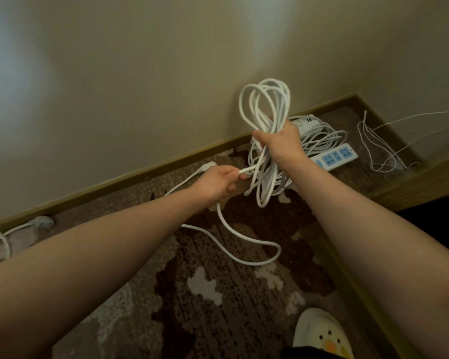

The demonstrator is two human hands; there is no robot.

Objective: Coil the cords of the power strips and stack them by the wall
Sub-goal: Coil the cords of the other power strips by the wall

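Two hands busy, head view: right hand (pixel 280 143) clenches the coiled cord (pixel 266 112) above the floor; left hand (pixel 215 182) pinches its loose tail (pixel 244 244). Risk: loops slipping if the grip eases. Power strip (pixel 335 158) with coiled cord lies by the wall (pixel 140 86); thin wire (pixel 379 149) and slipper (pixel 322 332) nearby.

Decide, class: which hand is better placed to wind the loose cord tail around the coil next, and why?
The left hand. It already pinches the loose cord beside the coil, with slack on the carpet. The right hand is busy gripping the coil's middle.
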